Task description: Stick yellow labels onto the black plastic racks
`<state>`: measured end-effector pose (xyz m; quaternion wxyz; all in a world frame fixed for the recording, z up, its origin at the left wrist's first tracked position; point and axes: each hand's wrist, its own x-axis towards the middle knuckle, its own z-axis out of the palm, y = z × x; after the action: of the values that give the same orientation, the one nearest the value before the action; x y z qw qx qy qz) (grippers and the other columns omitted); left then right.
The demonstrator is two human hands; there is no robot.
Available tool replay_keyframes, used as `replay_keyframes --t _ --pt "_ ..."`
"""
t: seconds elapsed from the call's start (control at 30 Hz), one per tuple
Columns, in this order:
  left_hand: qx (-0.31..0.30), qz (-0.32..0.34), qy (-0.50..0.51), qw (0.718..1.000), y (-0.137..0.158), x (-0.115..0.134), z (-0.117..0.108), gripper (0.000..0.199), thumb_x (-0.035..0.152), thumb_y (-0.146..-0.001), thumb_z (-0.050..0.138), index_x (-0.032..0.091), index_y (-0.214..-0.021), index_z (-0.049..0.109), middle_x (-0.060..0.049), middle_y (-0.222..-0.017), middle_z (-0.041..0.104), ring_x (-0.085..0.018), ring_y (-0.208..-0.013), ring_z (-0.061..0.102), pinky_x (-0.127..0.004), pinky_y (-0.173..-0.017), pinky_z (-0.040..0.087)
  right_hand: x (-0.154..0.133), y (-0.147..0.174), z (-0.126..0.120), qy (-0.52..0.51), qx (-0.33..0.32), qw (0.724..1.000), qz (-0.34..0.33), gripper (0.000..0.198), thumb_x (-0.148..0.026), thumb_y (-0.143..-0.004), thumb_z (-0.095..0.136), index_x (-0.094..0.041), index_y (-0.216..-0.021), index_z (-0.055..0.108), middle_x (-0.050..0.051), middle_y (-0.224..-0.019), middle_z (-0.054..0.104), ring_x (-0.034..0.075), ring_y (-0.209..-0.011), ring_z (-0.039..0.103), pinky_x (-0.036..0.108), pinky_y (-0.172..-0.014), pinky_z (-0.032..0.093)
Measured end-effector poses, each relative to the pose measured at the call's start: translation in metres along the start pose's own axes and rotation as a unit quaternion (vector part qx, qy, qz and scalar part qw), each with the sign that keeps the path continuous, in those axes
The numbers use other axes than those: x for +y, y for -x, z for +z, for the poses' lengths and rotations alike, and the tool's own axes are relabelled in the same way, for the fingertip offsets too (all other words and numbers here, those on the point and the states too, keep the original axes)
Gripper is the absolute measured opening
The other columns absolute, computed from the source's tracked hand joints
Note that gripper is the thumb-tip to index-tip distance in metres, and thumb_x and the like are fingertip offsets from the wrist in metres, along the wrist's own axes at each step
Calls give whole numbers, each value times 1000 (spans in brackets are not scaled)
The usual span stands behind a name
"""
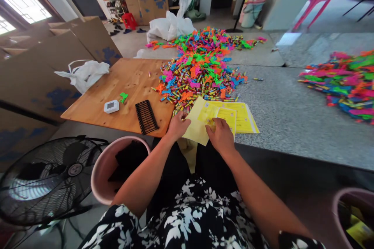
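Note:
My left hand (177, 126) pinches the left edge of a pale yellow sheet (196, 127) at the table's front edge. My right hand (221, 135) has its fingers closed at the sheet's right side, near a brighter yellow printed part; whether it grips the sheet or a small piece there is hard to make out. Yellow printed sheets (244, 118) lie stacked just beyond and right of my right hand. Past both hands rises a heap of colourful plastic toy guns (198, 72), mixed with many small, bright-wrapped tubes (182, 101).
On the wooden board (125, 81) are a black slotted rack (146, 116), a white digital timer (111, 106), a green toy gun (123, 97) and a white plastic bag (86, 76). Pink bins (99, 181) flank my legs. A fan (49, 179) stands left; another toy pile (344, 85) lies right.

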<state>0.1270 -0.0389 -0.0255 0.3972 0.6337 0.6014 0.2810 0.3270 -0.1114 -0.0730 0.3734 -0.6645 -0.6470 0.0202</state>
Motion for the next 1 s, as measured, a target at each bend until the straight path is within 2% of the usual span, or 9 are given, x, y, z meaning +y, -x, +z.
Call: replay_keyframes --t 0.1,0.2,0.23,0.3,0.43,0.6,0.73,0.87,1.0 --pt "-80 -49 235 967 18 -1 -4 44 30 -65 59 15 -105 70 -8 -93 77 -27 -87 72 -40 -83 56 -11 1 -7 -17 25 999 -37 43 -44 -99 59 -15 -131 60 20 -129 60 35 -122 57 56 -103 51" --pt "-136 -143 471 860 37 -3 -5 51 29 -54 65 13 -102 71 -11 -94 79 -33 -94 73 -44 -88 57 -27 4 -16 -50 32 993 -99 40 -44 -99 62 -20 -131 61 17 -133 60 33 -125 56 54 -108 49" --pt "-144 -166 500 838 42 -3 -5 50 29 -53 67 12 -100 72 -12 -93 79 -34 -96 74 -45 -89 57 -32 4 -18 -58 27 991 -114 39 -44 -99 64 -21 -130 62 15 -131 61 32 -124 57 54 -109 49" --pt "-138 -187 518 823 53 -1 -4 48 28 -53 71 12 -99 72 -12 -92 79 -35 -97 74 -47 -92 57 -40 6 -21 -68 17 990 -123 39 -46 -97 66 -22 -128 63 13 -125 65 32 -120 60 53 -107 49" --pt "-97 -142 501 848 68 6 -5 49 27 -58 85 14 -104 72 -9 -93 80 -31 -93 75 -45 -91 56 -51 6 -25 -92 22 989 -115 32 -44 -98 66 -22 -121 67 11 -112 71 29 -108 65 49 -101 53" --pt "-180 -78 434 879 76 7 -16 55 38 -69 89 12 -114 72 -13 -103 79 -31 -89 76 -41 -84 57 -59 0 -36 -192 -10 980 -56 21 -43 -98 66 -23 -100 73 7 -98 75 25 -94 70 42 -89 57" --pt "-204 -29 370 906 79 7 -24 54 41 -79 83 13 -124 71 -14 -112 78 -32 -102 73 -41 -91 56 -55 -5 -44 -236 -33 971 -28 22 -40 -100 62 -24 -91 73 4 -92 75 21 -88 71 37 -82 57" --pt "-185 0 371 910 82 8 -26 56 41 -82 79 14 -129 67 -13 -119 76 -32 -109 71 -40 -94 55 -50 -6 -47 -233 -20 972 -23 23 -39 -103 57 -23 -96 72 5 -95 74 21 -89 70 37 -83 56" --pt "-184 13 348 919 84 6 -27 58 38 -85 76 16 -136 58 -12 -126 73 -29 -110 69 -39 -94 55 -52 0 -44 -238 -41 968 -75 24 -43 -97 67 -23 -109 73 7 -105 75 22 -97 71 38 -90 58"
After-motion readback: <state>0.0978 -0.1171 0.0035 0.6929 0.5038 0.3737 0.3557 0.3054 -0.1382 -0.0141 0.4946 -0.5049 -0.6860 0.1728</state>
